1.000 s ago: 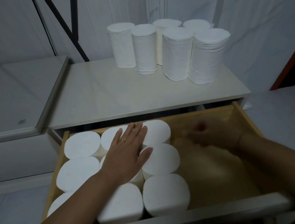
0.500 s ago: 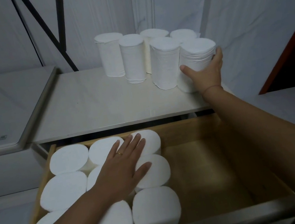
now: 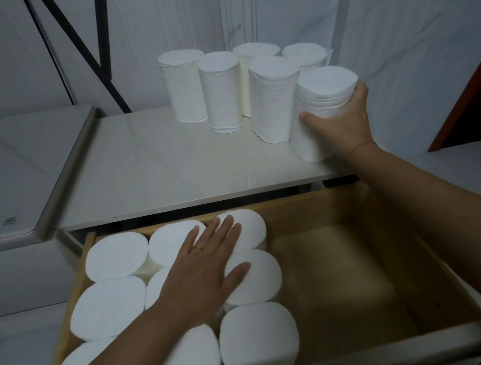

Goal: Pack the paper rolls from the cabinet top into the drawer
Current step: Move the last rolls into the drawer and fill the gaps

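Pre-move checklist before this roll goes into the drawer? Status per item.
1. Right hand grip on front roll: ok, thumb and fingers wrap it.
2. Front roll lifted off the cabinet top: cannot tell.
3. Drawer open: ok.
4. Free space in drawer: ok, right half shows bare wood.
5. Left hand flat on packed rolls: ok, clear of the free side.
6. Gap to neighbour roll: cannot tell, they overlap in view.

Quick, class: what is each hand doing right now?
Left hand: open, resting flat on the packed rolls.
Right hand: gripping a paper roll.
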{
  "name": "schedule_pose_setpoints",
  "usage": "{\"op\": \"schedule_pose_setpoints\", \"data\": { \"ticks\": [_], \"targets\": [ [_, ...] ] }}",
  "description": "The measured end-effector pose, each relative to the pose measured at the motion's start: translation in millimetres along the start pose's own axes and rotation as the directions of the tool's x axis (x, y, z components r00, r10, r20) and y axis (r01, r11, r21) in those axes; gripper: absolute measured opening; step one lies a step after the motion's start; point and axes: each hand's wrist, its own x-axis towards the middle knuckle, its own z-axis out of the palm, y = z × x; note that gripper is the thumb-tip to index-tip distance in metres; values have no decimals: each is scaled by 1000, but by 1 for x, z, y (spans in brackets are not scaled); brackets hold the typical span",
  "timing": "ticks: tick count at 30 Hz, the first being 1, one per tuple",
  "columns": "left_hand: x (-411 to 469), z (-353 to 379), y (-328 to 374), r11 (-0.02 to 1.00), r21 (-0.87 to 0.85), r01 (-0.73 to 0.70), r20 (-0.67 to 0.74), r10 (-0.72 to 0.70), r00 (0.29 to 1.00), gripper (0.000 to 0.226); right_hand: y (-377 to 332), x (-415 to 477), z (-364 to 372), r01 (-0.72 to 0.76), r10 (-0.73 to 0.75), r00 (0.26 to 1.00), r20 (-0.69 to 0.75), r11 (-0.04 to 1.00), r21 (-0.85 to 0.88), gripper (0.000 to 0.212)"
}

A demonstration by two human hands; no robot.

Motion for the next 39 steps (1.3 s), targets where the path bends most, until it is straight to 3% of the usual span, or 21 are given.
{"op": "schedule_pose_setpoints", "data": {
  "ticks": [9,15,20,24,32,36,39],
  "targets": [
    [0,-1,0,1000,20,2,12,-2,1000,70,-8,-88,-32,106,-113,982,150,993,55,95],
    [-1,-2,2,1000,16,7,12,-7,1000,71,2,-131,-44,75,-78,963,260,997,22,113],
    [-1,-4,3,1000,16,-1,8,1,1000,72,34,-147,-29,133,-110,946,305,989,-57,94],
    [-1,-2,2,1000,20,5,9,-5,1000,69,52,-142,-18,75,-73,907,415,997,10,97],
    [0,-1,1,1000,16,0,13,0,1000,72,74,-148,-9,96,-69,792,606,995,-12,97],
    [0,-1,1,1000,23,9,11,-10,1000,70,76,-141,-7,183,-70,771,633,976,-115,102],
    [0,0,1,1000,28,7,13,-7,1000,71,70,-124,-12,407,-125,668,734,886,-220,108]
  ]
}}
